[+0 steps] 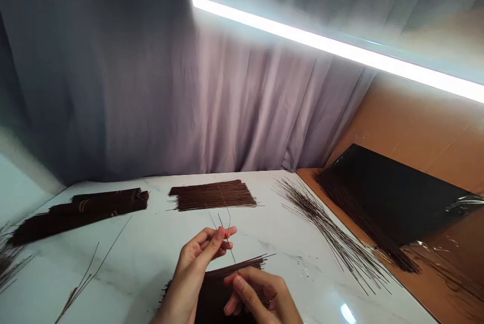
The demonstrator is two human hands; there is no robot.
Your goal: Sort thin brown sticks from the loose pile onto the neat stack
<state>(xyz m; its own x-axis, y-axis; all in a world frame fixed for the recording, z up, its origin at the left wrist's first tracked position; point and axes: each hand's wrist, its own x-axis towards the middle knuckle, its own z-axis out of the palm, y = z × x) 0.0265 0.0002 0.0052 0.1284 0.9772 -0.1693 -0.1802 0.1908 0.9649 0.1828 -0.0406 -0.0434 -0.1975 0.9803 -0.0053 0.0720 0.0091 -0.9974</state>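
Note:
My left hand (204, 252) pinches a few thin dark wires (229, 219) between thumb and fingers, their upper ends fanning out above the fingertips. At least one of these wires is bent. Closer to me, my right hand (260, 291) closes thumb and forefinger around the lower end of a wire that runs down from the left hand. Beneath both hands lies a dense stack of dark brown wires (215, 294), partly hidden by them. Beyond, a flat row of brown wires (214, 195) lies on the white marbled table (151, 248).
Dark bundles of wires (109, 205) lie at the left, with a few loose wires (88, 276) nearer me. A loose spread of wires (328, 225) lies at right. Beyond it, a black sheet (393, 188) leans on brown board. Behind hangs a grey curtain (234, 112) under a bright tube light (321, 39).

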